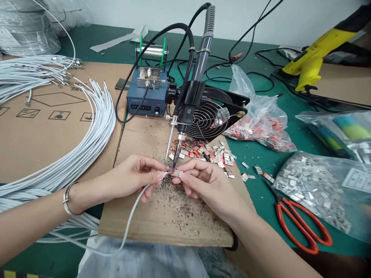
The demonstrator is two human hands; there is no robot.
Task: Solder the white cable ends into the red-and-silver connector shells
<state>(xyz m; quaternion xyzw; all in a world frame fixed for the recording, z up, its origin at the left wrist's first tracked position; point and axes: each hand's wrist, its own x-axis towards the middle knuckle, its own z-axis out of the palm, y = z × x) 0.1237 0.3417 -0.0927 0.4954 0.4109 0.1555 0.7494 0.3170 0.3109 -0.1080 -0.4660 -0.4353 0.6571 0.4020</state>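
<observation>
My left hand [142, 175] pinches a white cable [131, 216] near its end, and the rest of it loops down below the cardboard. Between thumb and fingers, my right hand [199, 177] grips a small metal USB connector [176, 173] with an orange part. Cable end and connector meet right under the tip of a soldering iron [177, 152], which is clamped upright in a stand. A thin metal tube [169, 148] comes down beside the tip. Whether the wires are joined to the connector is too small to tell.
Loose USB connectors [216, 154] lie behind my right hand. A blue solder feeder [146, 92] and a fan [211, 116] stand behind. White cables [107, 116] are bundled left. Orange-handled scissors [301, 224], a bag of metal pieces [310, 189] and a yellow tool [315, 58] are right.
</observation>
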